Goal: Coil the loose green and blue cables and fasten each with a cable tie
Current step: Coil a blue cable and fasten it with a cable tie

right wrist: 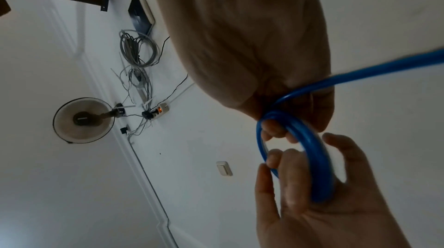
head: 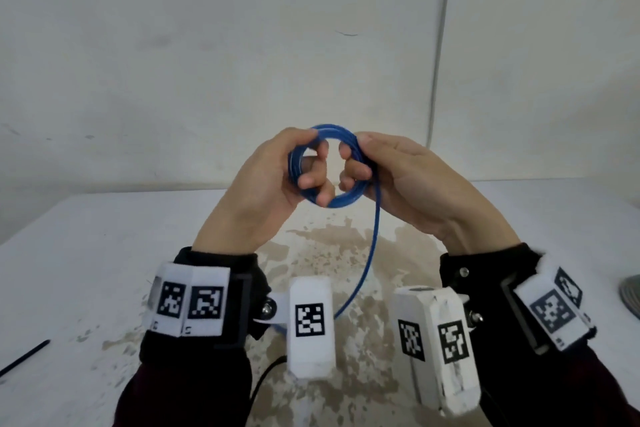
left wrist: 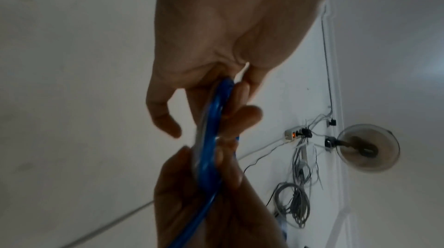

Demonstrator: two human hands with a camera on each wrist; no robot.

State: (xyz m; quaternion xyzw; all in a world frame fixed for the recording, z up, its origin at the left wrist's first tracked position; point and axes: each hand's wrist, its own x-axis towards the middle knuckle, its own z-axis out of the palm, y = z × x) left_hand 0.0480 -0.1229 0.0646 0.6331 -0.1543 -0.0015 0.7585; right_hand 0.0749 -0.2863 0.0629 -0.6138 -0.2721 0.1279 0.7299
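A blue cable is wound into a small coil held up above the table between both hands. My left hand grips the coil's left side, with its fingers curled through the ring. My right hand pinches the right side, thumb on top. A loose blue tail hangs from the right side down towards the table. The left wrist view shows the coil edge-on between the fingers. In the right wrist view the coil forms a ring, and the tail runs off to the right. No green cable is in view.
A thin black cable tie lies on the white table at the near left. A grey rounded object shows at the right edge. The tabletop under my hands is stained brown. A wall stands close behind.
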